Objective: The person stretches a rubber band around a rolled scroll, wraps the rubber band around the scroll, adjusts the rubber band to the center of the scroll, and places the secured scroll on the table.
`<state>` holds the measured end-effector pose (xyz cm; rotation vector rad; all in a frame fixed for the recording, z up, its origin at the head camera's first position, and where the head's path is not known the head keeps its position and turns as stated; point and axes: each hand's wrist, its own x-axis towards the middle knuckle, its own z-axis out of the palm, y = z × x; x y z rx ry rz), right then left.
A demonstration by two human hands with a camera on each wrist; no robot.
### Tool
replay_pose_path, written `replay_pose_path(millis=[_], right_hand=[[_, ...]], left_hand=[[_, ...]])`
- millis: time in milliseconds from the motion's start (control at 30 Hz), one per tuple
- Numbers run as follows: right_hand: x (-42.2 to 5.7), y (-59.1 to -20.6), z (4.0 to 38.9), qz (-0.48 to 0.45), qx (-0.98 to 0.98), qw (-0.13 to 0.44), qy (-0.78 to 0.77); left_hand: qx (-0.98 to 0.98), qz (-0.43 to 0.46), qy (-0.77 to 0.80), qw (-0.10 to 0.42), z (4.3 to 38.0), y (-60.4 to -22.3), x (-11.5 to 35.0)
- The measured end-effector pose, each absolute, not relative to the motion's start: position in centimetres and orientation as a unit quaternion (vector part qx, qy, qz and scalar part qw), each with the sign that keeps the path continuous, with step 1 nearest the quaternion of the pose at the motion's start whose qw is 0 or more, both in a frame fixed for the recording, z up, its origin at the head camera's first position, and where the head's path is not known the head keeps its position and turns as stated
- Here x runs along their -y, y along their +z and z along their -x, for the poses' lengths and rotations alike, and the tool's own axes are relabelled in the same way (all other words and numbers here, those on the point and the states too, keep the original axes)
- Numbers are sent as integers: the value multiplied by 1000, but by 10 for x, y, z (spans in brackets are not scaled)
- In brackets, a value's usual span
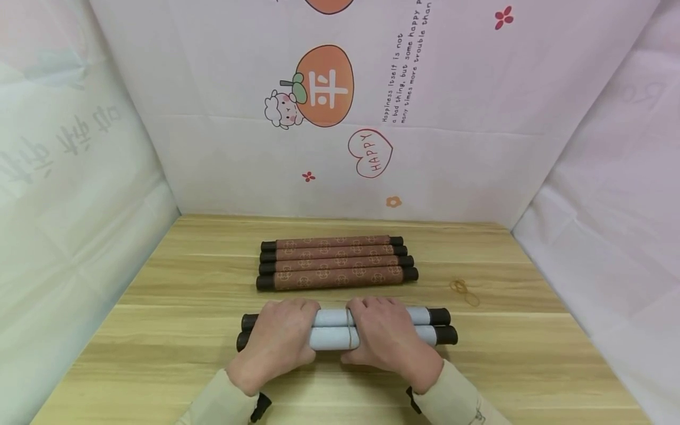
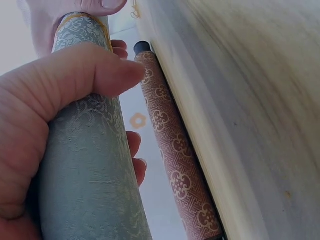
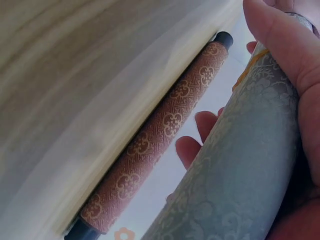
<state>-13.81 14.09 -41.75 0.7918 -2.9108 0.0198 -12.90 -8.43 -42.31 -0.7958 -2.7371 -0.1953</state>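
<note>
A bundle of pale blue-grey scrolls [image 1: 333, 337] with black end knobs lies across both hands near the table's front. A thin rubber band [image 1: 349, 329] goes round its middle. My left hand [image 1: 283, 332] grips the bundle left of the band, thumb on the near side and fingers over the far side. Just right of the band, my right hand [image 1: 383, 332] holds it the same way. Both wrist views show the patterned scroll cloth [image 2: 90, 165] between thumb and fingers, the bundle raised above the tabletop. The undersides of the scrolls are hidden.
Behind the bundle, several reddish-brown scrolls [image 1: 340, 276] with gold flower patterns and black ends lie side by side. Loose rubber bands [image 1: 462, 289] lie to their right on the wooden table [image 1: 175, 330]. Printed white cloth [image 1: 223, 147] walls the back and both sides.
</note>
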Motion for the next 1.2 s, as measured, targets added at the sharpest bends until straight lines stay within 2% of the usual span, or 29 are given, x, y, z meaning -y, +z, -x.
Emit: replay_pose_path(millis=[200,367,467,600,667,833,1200], right_hand=[[-141,-421,138,-271,958,95,1],[-144,-412,134,-271,959,77,28],[-146,-404,130,-275,952,114,79],[-144,-400,128,-273,924,226,144],[-140,-401,127,-257,917,262,154],[-131,-406,127,-212,924,284,145],[-124,-401,135,-218,896,355,154]], left_hand=[[953,277,-65,107,128,-423,86],[956,260,-62,119,126,-426,85],[957,241,-47,154,125,-428,84],[946,231,-34,226,124,-432,83],[935,233,-33,266,124,-433,82],[915,230,-26,330,123,-433,78],[905,193,-4,380,117,-433,69]])
